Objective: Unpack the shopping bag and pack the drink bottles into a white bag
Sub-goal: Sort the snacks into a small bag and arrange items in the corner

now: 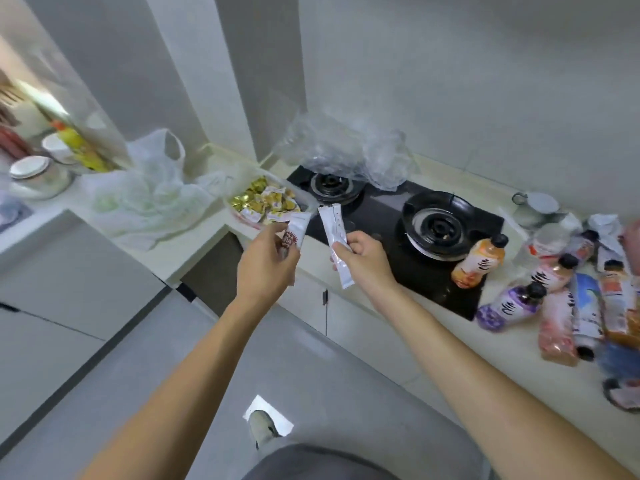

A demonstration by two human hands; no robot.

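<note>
My left hand (266,263) grips a white sachet with a red print (295,229). My right hand (363,259) pinches a plain white sachet (335,237); both are held over the counter edge by the stove. A white plastic bag (149,188) lies crumpled on the counter to the left. A clear plastic bag (343,150) lies crumpled across the back of the stove. Drink bottles lie at the right: an orange one (479,261), a purple one (509,304), a pink one (554,271), and several more bottles and packets (588,306) in a heap.
A black two-burner gas stove (433,220) is set in the counter. A clear pack of gold and white wrapped sweets (266,204) lies left of it. Jars, a yellow bottle (78,147) and bowls stand at far left. A white cup (536,204) sits behind the bottles.
</note>
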